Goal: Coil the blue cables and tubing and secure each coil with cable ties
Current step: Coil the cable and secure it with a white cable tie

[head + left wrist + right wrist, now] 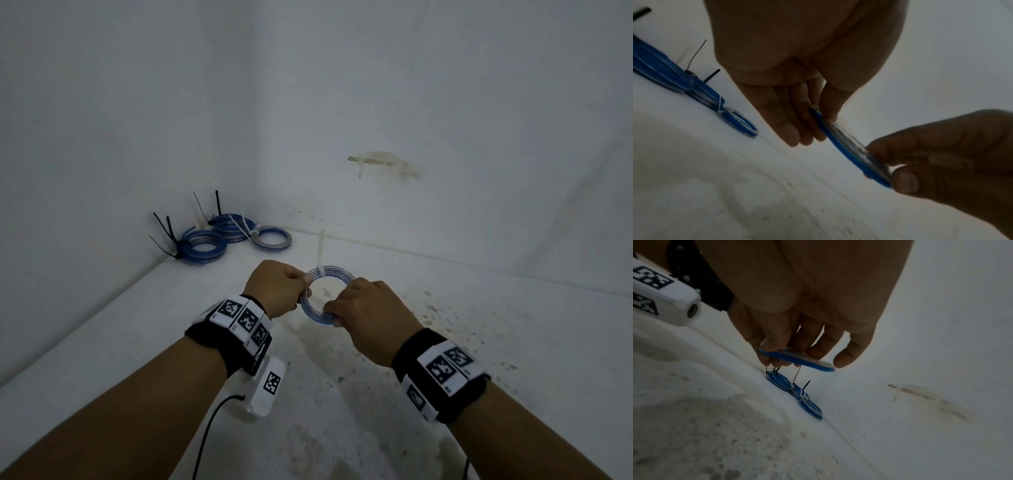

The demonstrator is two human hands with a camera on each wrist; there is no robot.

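**Two hands hold a tied coil above a white table**

Seen from the head, a small coil (323, 294) of clear and blue tubing hangs in the air between both hands, above the near middle of the stained white table (376, 411). The left hand (274, 287) pinches its left side; the right hand (366, 315) grips its near right side. A white cable tie (320, 260) wraps the far edge, its tail pointing up.

Three finished coils (236, 236) lie well apart in the far left corner, against the walls.

Likely risks: if the tie is not pulled tight, the springy loops could slip apart when a hand lets go. The long tail could also catch on something.

The left wrist view shows the coil edge-on, pinched between thumb and fingertips (793, 134), which the head view hides. Only the head view shows the tie.
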